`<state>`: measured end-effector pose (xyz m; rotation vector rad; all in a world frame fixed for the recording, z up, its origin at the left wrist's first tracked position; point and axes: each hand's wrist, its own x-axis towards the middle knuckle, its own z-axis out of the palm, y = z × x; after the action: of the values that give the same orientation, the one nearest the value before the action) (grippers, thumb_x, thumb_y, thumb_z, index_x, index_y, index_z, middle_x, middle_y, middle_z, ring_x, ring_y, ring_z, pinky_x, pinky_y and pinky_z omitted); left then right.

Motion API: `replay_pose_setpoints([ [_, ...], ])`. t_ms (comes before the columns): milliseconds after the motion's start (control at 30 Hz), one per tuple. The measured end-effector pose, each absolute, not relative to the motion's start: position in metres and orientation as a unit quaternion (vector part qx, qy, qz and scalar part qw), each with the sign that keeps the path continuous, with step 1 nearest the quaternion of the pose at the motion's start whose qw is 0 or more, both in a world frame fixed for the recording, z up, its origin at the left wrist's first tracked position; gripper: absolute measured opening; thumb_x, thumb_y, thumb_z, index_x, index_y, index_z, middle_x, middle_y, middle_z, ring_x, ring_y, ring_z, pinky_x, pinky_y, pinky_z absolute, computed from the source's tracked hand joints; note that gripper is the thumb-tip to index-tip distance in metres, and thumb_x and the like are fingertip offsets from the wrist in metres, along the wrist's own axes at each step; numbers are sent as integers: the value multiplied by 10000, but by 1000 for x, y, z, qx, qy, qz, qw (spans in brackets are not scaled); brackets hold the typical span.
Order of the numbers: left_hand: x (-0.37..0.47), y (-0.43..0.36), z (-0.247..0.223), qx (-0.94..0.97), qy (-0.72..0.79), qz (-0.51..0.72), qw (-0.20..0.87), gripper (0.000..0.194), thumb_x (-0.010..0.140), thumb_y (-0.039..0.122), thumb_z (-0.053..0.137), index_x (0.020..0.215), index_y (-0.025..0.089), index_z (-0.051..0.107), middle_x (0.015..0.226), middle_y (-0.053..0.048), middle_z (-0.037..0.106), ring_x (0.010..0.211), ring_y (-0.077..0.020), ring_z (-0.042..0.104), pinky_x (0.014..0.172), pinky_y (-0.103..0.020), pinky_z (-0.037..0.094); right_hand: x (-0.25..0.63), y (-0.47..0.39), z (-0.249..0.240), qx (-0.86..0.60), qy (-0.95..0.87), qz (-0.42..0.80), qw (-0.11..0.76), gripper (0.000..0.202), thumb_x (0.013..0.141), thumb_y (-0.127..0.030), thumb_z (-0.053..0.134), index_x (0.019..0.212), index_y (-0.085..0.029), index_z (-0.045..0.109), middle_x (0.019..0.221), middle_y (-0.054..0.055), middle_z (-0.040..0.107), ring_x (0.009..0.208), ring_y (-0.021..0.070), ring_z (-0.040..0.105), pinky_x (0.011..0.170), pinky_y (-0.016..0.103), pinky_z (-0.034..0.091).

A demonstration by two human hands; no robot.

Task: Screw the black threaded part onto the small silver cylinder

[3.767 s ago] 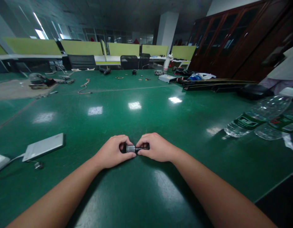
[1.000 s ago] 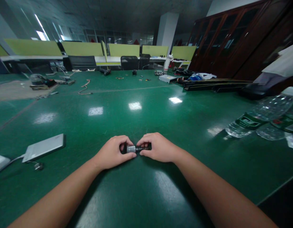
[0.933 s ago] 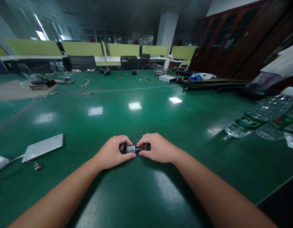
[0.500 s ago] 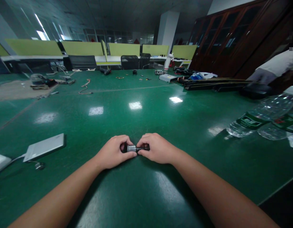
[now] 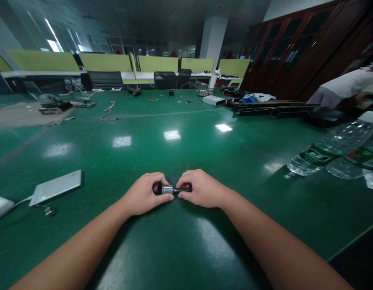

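A small silver cylinder (image 5: 166, 189) with a dark threaded shaft (image 5: 179, 189) rests just above the green table (image 5: 180, 153), held between both hands. My left hand (image 5: 143, 193) pinches the silver end with thumb and fingers. My right hand (image 5: 202, 188) grips the dark shaft end. Both hands lie on the table close to the near edge, knuckles almost touching. The far ends of the part are hidden under my fingers.
A flat grey device (image 5: 56, 187) with a cable lies at the left. Two clear water bottles (image 5: 331, 148) lie on their sides at the right. Another person in a white top (image 5: 346, 86) bends over at the far right. Cables and small parts are scattered at the table's far end.
My hands stay in place on the small part, with only slight finger shifts. The person at the far right has leaned further into view.
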<state>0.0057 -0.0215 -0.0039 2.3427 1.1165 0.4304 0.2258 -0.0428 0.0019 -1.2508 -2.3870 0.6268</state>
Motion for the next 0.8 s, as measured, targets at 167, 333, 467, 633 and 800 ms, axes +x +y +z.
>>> replay_pose_setpoints([
  [167, 7, -21, -5, 860, 415, 156, 253, 280, 767, 434, 718, 841, 173, 647, 702, 15, 557, 673, -157, 524, 613, -258, 342, 229, -43, 4, -456, -842, 230, 176, 126, 756, -189, 687, 871, -170, 736, 787, 23, 662, 700, 125, 565, 642, 238, 395],
  [333, 6, -21, -4, 862, 411, 156, 252, 279, 768, 430, 721, 842, 172, 645, 709, 15, 557, 676, -156, 525, 621, -258, 344, 235, -43, 5, -442, -850, 237, 162, 193, 713, -180, 719, 905, -185, 739, 830, 22, 675, 756, 140, 584, 686, 251, 411],
  [467, 6, -21, -4, 863, 410, 156, 251, 279, 769, 430, 722, 830, 170, 641, 705, 15, 557, 672, -155, 523, 618, -255, 341, 239, -42, 7, -441, -852, 234, 158, 176, 724, -188, 712, 897, -187, 742, 843, 25, 672, 764, 142, 584, 694, 257, 413],
  [633, 7, -21, -4, 861, 412, 160, 252, 282, 766, 436, 723, 831, 173, 645, 702, 15, 559, 666, -154, 524, 610, -253, 340, 244, -42, 10, -445, -850, 240, 147, 158, 756, -181, 688, 902, -184, 750, 847, 26, 672, 753, 136, 583, 680, 255, 412],
  [800, 7, -22, -5, 858, 414, 163, 257, 278, 756, 434, 727, 835, 178, 653, 705, 15, 566, 662, -152, 529, 600, -249, 347, 247, -42, 11, -451, -844, 250, 146, 162, 759, -182, 693, 908, -182, 756, 841, 29, 670, 750, 135, 586, 678, 252, 421],
])
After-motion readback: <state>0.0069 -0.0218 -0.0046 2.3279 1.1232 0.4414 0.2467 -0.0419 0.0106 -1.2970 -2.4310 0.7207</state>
